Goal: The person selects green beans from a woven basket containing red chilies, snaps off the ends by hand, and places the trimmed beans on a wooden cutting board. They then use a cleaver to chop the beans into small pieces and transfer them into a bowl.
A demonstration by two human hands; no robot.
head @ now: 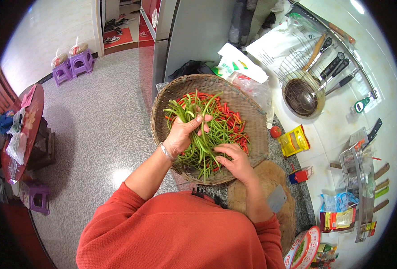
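Observation:
A large round woven basket [257,134] lies before me, holding long green stalks [215,132] and red chili peppers [230,116]. My left hand [185,132], with a silver bracelet at the wrist, is closed round a bundle of long green stems [203,146] above the basket. To its lower right, my right hand [233,159] touches the lower part of this bundle with thumb and fingers bent; whether it grips a stem cannot be told. The peppers lie mostly behind and to the right of the stalks.
Close to the basket's lower right is a round wooden chopping board [264,175] with a cleaver blade [277,198] on it. A tomato [275,131], a yellow packet [294,140] and a patterned enamel basin [314,232] stand along the right. A refrigerator [198,37] rises beyond the basket.

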